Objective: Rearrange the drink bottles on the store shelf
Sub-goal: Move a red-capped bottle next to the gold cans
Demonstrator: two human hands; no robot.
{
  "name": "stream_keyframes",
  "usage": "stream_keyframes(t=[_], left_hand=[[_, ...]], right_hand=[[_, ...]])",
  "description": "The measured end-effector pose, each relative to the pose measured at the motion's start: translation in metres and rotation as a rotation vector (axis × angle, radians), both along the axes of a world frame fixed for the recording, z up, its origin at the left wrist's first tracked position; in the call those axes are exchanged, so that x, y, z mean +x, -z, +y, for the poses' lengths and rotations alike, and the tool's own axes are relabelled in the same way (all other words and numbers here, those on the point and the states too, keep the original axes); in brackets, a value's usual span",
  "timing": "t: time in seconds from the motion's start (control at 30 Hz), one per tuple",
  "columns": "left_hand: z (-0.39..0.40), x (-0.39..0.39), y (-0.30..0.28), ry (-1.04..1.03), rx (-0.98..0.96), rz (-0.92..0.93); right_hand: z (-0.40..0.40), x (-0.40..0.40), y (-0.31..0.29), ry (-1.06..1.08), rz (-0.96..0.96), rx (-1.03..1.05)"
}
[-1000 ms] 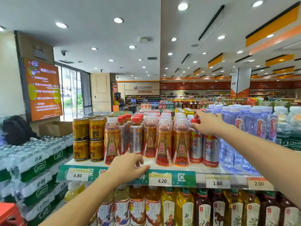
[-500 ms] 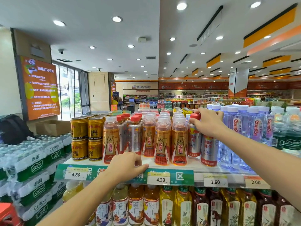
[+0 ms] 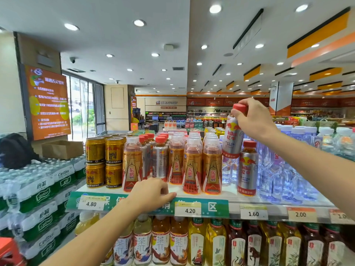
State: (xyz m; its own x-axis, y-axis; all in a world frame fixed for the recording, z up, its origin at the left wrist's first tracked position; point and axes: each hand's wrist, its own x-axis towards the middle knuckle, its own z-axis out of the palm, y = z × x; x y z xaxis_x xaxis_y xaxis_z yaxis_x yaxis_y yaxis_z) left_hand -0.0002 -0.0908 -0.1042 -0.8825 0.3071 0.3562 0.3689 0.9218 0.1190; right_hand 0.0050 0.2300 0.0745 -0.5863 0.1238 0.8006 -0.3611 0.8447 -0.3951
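Right hand (image 3: pixel 253 120) just lifted a silver Red Bull bottle (image 3: pixel 231 139) off the shelf (image 3: pixel 226 191), fingers wrapped round its cap; probably relocating it. Left hand (image 3: pixel 151 192) rests flat on the front edge, holding nothing.

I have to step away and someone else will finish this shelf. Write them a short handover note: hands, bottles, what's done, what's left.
Right hand: gripping a silver Red Bull bottle by its red cap, lifted clear of the top shelf.
Left hand: empty, resting on the shelf's front edge.
A second silver Red Bull bottle stands on the right beside the water bottles; more silver ones sit left, among the orange Dongpeng bottles.
Done: one bottle picked up.
Left: probably place it with the left group, then move the second.
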Motion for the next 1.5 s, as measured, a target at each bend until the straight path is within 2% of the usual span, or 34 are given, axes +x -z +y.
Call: stream_keyframes(t=[0.23,0.37,0.6,0.7,1.0,1.5], left_hand=[[-0.001,0.001,-0.004,0.029,0.011,-0.05],[-0.006,0.002,-0.006,0.05,0.041,-0.033],[-0.035,0.006,-0.029,0.066,0.31,0.147],[-0.052,0.009,-0.037,0.04,0.378,0.17],[-0.078,0.007,-0.025,-0.032,0.329,0.154],[-0.097,0.003,-0.012,-0.073,0.307,0.125]], right_hand=[[0.0,0.033,-0.04,-0.039,0.017,-0.01],[-0.02,0.049,-0.05,-0.073,-0.017,0.057],[-0.1,0.051,-0.034,-0.275,-0.141,0.063],[-0.137,0.04,-0.016,-0.31,-0.182,0.104],[-0.198,-0.01,0.038,-0.301,-0.317,0.156],[-0.213,-0.051,0.072,-0.217,-0.354,0.179]])
